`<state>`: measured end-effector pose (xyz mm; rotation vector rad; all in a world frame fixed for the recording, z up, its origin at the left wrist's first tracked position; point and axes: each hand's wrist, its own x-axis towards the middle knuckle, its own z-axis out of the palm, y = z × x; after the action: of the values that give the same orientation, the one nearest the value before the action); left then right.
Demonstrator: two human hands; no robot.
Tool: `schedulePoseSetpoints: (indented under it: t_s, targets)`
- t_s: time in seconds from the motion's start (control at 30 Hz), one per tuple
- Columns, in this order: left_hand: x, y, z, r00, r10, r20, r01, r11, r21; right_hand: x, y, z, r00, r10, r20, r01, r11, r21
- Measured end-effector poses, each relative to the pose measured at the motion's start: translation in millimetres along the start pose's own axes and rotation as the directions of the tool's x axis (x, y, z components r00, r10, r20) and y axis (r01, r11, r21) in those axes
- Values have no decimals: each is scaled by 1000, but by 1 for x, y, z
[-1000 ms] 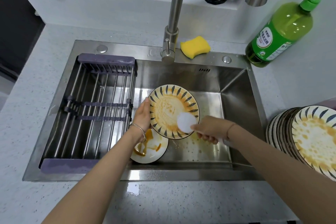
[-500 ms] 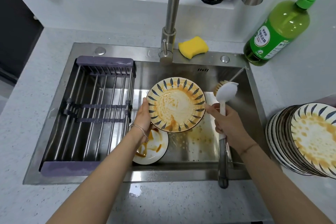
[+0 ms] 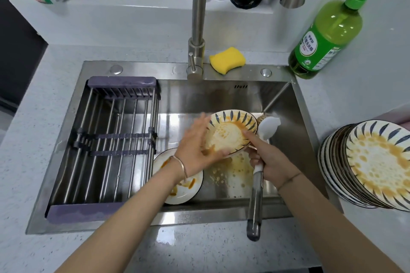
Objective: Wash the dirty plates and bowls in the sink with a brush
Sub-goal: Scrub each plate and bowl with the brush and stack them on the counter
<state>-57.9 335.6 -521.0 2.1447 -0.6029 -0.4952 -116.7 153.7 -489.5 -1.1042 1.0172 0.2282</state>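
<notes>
Just right of the frame's centre, over the sink (image 3: 295, 139), a striped plate (image 3: 228, 133) smeared with orange sauce is held tilted above the basin floor. The left hand (image 3: 195, 150) lies against the plate's left and lower rim. It is motion-blurred, so I cannot tell whether its fingers curl round the edge or only press flat on it. The right hand (image 3: 270, 162), just below and right of the plate, grips the neck of the brush (image 3: 268, 127), with its forefinger stretched out to the plate's right rim. The brush's white head stands at that right edge, and its grey handle runs down past the sink's front lip. A white bowl (image 3: 186, 190) streaked with sauce sits on the sink floor under the left wrist. A stack of dirty plates (image 3: 377, 162) stands on the counter at the right edge of the frame, and a drying rack (image 3: 111, 144) fills the sink's left half.
</notes>
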Motion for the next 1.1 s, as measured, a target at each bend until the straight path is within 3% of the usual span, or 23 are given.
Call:
schedulePoseSetpoints:
  t_s: [0.13,0.2,0.27,0.4,0.47,0.53,0.63,0.73,0.9,1.03,1.1]
  targets:
    - [2,4,17,958,226,180,-274,907,319,-4,4,3,999,-41,-14,40,999,-36]
    - [6,1,22,954,263,144,-298,882,365,-8,2,4,999,-49,2,49,998,-35]
    - [5,1,24,960,274,61,-279,913,299,-13,-1,6,997,-74,19,74,996,-46]
    - [5,-7,23,866,495,-68,-448,831,329,-26,-7,9,987,-136,86,144,986,-88]
    - [4,-3,17,905,411,-107,-388,903,185,-28,-12,7,979,-159,129,181,967,-178]
    - [4,1,11,966,148,-210,-173,979,-108,-26,-17,3,978,-175,115,202,933,-298]
    - [6,-6,2,974,-100,-202,9,912,-410,-19,-26,-7,979,-179,93,201,898,-391]
    - [6,-9,-7,977,-192,-93,108,821,-561,-12,-29,-15,968,-200,149,248,825,-508]
    - [10,-9,-9,979,-203,-13,162,815,-557,-19,-33,7,938,-212,274,331,780,-530]
    - [11,-4,-5,985,-174,-2,152,863,-482,-39,-23,37,836,-219,503,534,532,-657]
    - [10,-2,-6,987,-161,21,150,852,-502,-37,-27,37,837,-232,495,539,504,-675]
